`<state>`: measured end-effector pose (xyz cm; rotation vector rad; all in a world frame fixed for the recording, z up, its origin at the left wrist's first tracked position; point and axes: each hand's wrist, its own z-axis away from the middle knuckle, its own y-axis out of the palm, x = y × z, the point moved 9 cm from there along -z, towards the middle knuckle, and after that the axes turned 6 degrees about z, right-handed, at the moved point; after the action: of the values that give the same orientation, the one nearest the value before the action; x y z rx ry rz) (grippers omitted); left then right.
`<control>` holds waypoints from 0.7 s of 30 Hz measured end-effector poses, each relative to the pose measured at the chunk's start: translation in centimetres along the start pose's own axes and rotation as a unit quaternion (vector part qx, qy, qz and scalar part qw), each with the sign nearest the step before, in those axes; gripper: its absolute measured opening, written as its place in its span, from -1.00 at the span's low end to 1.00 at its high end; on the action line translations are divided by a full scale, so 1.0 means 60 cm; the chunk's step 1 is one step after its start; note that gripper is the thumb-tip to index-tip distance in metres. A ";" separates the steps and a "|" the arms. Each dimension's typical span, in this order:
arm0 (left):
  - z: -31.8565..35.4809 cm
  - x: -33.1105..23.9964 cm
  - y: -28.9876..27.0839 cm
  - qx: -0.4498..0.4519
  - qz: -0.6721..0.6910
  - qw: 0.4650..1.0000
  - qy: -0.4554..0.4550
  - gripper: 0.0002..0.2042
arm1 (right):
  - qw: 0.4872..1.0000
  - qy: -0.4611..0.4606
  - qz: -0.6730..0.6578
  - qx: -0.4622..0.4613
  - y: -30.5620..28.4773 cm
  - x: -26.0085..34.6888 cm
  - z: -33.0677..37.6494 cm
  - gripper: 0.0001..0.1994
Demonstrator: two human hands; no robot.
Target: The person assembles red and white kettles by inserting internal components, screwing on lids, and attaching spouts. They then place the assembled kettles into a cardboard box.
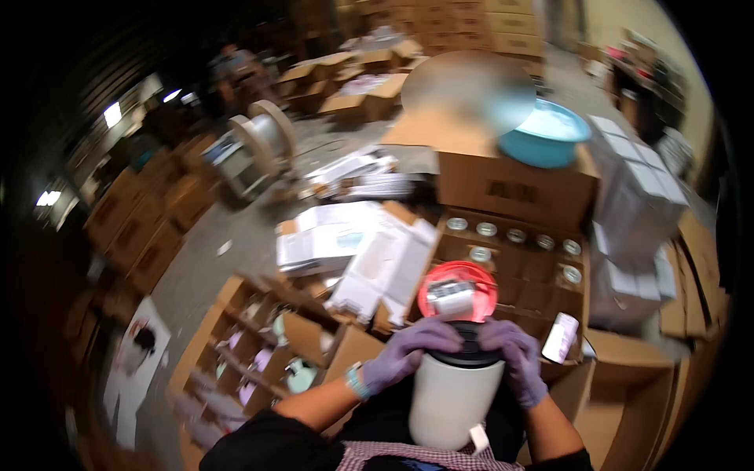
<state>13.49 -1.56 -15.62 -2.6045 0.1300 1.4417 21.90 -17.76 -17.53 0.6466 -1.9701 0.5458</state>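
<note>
A large white tumbler [457, 400] with a black lid [469, 349] stands upright close against my body. My left hand [416, 349], in a purple glove, grips the lid's left side, fingers curled over its rim. On the other side my right hand [514, 355], gloved alike, has its fingers closed round the lid's edge. Just beyond the lid is a red basin [488, 297] with a shiny silver item [453, 297] in it, its kind unclear. A small white cylinder with a printed side [560, 337] lies tilted right of my right hand.
A divided carton [534, 294] ahead holds several silver-topped pieces. At left, another divided carton [206, 345] contains pastel-coloured vessels. White flattened boxes [377, 275] lie between them. A blue basin [542, 145] sits on cardboard; white boxes [640, 196] are stacked at right. An open carton [628, 392] stands nearby.
</note>
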 end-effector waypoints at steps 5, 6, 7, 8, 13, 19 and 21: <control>-0.033 -0.119 0.115 0.013 -0.457 0.888 -0.038 -0.33 | 0.926 0.165 -0.340 0.022 0.062 -0.109 0.000 -0.70; -0.038 -0.110 0.126 0.035 -0.422 0.903 -0.072 -0.28 | 0.927 0.174 -0.333 0.015 0.052 -0.109 0.005 -0.69; -0.036 -0.094 0.126 0.049 -0.403 0.908 -0.102 -0.24 | 0.928 0.170 -0.331 0.022 0.048 -0.111 0.001 -0.69; -0.030 -0.085 0.103 0.005 -0.376 0.926 -0.044 -0.24 | 0.964 0.121 -0.235 -0.003 0.036 -0.107 0.001 -0.69; 0.005 0.058 -0.008 0.005 0.005 0.999 -0.036 -0.21 | 0.921 -0.119 0.360 -0.086 0.067 0.177 0.027 -0.49; 0.019 0.136 -0.023 -0.053 0.304 0.947 -0.093 -0.33 | 0.929 -0.119 0.344 -0.071 0.073 0.180 0.002 -0.58; 0.031 0.213 -0.050 -0.012 0.466 0.884 -0.017 -0.40 | 0.936 -0.116 0.328 -0.059 0.077 0.181 0.007 -0.60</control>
<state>19.18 1.76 -27.14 -2.6118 1.5379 1.6869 14.29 -16.85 -8.51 -0.0521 -2.4217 0.7652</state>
